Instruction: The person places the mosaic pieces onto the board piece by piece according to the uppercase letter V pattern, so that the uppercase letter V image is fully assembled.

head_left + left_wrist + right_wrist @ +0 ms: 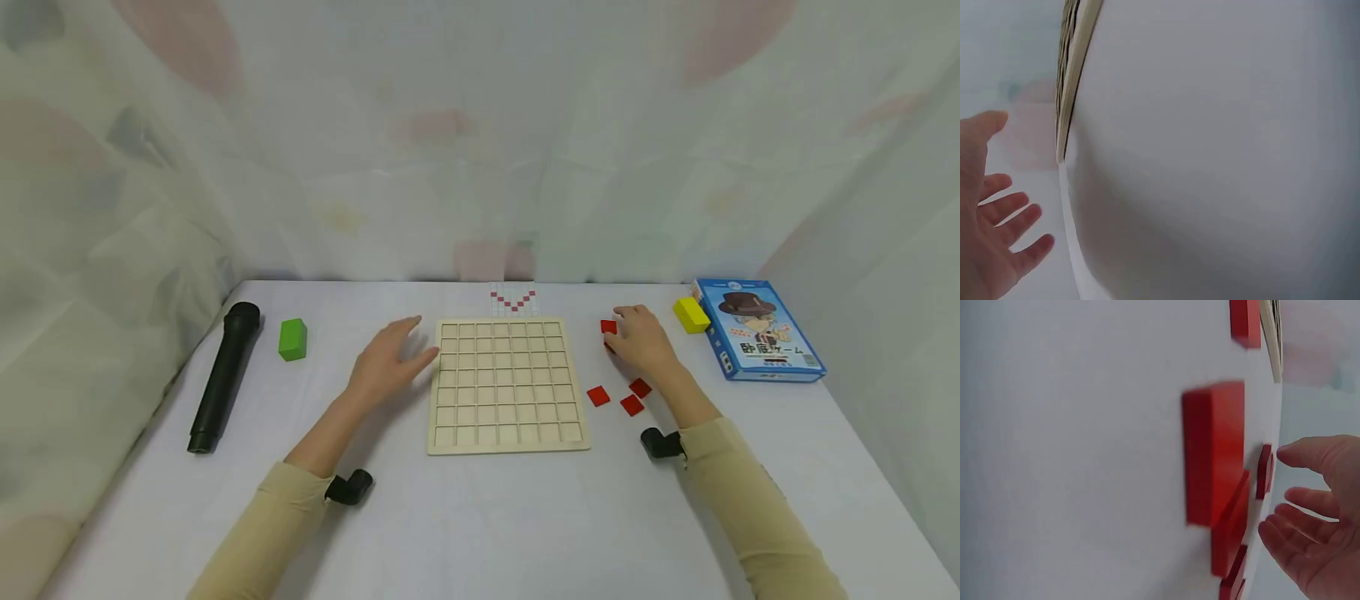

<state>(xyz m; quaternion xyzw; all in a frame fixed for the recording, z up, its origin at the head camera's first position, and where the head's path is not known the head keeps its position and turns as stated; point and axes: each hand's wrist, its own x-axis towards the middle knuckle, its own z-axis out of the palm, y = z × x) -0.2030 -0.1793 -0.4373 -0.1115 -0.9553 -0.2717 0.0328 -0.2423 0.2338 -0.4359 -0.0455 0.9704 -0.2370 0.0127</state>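
Note:
My left hand (384,367) hovers beside the left edge of a pale wooden grid board (497,450), its thumb tip overlapping the rim in the head view. Its fingers (1019,225) are spread with nothing between them. To the right of the board, my right hand (641,343) is over several red square tiles (597,396). One red tile (608,326) shows just past its fingertips, and another is partly hidden under the hand. In the right wrist view the thumb and fingers (1313,525) are apart and hold nothing. Nearer tiles (1216,453) lie flat on the white cloth.
A small card with a red V pattern (513,298) is behind the board. A black microphone (225,379) and a green block (292,339) lie at the left. At the right, a yellow block (691,315) touches a blue game box (765,333).

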